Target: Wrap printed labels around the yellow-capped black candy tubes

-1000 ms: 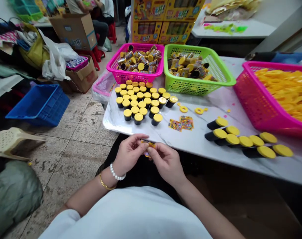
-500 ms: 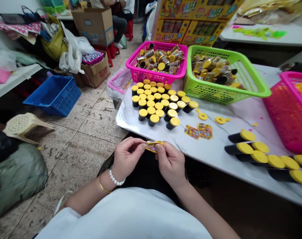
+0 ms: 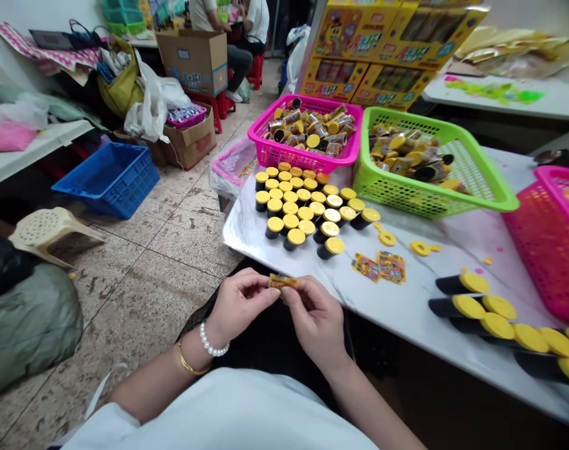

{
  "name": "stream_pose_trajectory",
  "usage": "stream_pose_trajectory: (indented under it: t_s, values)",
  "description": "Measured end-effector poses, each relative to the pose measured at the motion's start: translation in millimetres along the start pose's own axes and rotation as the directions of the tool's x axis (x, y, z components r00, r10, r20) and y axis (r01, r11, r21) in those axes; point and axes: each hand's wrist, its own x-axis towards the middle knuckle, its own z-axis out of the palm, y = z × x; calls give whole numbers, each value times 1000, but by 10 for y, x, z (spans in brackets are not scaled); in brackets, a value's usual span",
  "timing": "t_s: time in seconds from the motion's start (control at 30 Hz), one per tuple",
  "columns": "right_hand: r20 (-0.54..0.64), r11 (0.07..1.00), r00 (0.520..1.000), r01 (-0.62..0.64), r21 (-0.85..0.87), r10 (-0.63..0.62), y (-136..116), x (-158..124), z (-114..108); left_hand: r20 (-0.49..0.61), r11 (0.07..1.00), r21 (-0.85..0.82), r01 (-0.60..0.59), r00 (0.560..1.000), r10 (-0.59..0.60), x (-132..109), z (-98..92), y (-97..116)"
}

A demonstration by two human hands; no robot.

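Between my two hands, over my lap at the table's front edge, is a small yellow printed sticker (image 3: 283, 282). My left hand (image 3: 241, 300), with a pearl bracelet on its wrist, pinches the left end. My right hand (image 3: 316, 315) pinches the other end between thumb and fingers. The sticker looks bent along its length. More printed stickers (image 3: 391, 267) lie on the white table (image 3: 347, 299) ahead to the right. Just beyond my hands stand many black tubs with yellow lids (image 3: 294, 238), grouped upright.
A pink basket (image 3: 307, 159) and a green basket (image 3: 401, 194) hold labelled tubs. Yellow ring-shaped pieces (image 3: 420, 249) lie near the stickers. Black tubs (image 3: 458, 306) lie on their sides at right, beside another pink basket (image 3: 542, 237). People (image 3: 242, 50) sit at the back.
The sticker has turned in my fingers and now shows a bent, narrow strip. Both hands still pinch it. The view has tilted, so the table sits lower in the picture.
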Motion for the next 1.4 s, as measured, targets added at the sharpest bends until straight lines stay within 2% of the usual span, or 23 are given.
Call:
stream_pose_trajectory:
  t_s: [0.07,0.2,0.27,0.3,0.37,0.43,0.47,0.53,0.6,0.67,0.73,0.77,0.83,0.9,0.97,1.03,1.1,1.27,1.33,1.4]
  values:
    - [7,999,999,42,-27,-42,-13,0,4,-34,1000,30,6,999,-5,0,21,-24]
    - [18,991,998,53,-122,-52,-38,22,40,-164,988,139,-69,982,91,-45,75,-35]
    - [17,987,997,75,-145,-74,-56,31,61,-193,993,104,-62,978,82,-51,76,-26]
    - [19,984,995,95,-153,-94,-69,34,62,-188,998,51,-25,982,34,-44,67,-21]
    - [54,978,991,133,-160,-126,-105,44,30,-130,988,-98,120,983,-132,-15,37,-13]
    - [75,974,987,151,-171,-139,-133,89,-62,-46,927,-241,286,951,-306,22,3,-12]
    - [44,968,988,155,-198,-149,-134,135,-128,-11,889,-297,350,929,-369,39,-11,-13]
    - [-109,936,976,145,-321,-188,-90,278,-275,31,824,-383,417,898,-439,71,-27,-18]
    - [-259,871,937,86,-483,-235,12,454,-400,73,776,-435,456,877,-475,101,-30,-21]
    - [-291,834,935,9,-552,-203,122,595,-469,125,726,-473,499,854,-506,136,-29,-18]
    - [-326,862,940,-78,-500,-104,178,642,-487,185,667,-510,544,826,-532,180,-35,-4]
    - [-358,904,933,-115,-412,-45,174,623,-486,216,635,-530,562,814,-540,203,-40,7]
    - [-379,983,921,-145,-111,93,110,517,-480,275,573,-566,592,791,-546,251,-48,35]
    - [-256,960,940,-169,221,224,9,371,-480,321,520,-590,618,770,-551,294,-43,67]
    - [-88,890,957,-220,399,276,-78,246,-480,346,481,-603,636,752,-561,325,-22,94]
    - [-17,864,961,-239,442,275,-121,175,-469,365,457,-609,648,741,-564,342,8,107]
    - [-17,866,966,-225,448,259,-124,158,-451,383,440,-614,655,735,-560,344,35,106]
    - [-98,919,963,-205,336,250,-85,192,-421,440,400,-636,659,737,-513,314,66,81]
    - [-144,948,965,-178,266,221,-81,182,-410,460,382,-643,664,733,-501,309,77,78]
    - [-140,964,974,-143,223,177,-82,157,-395,457,361,-655,664,729,-510,315,94,81]
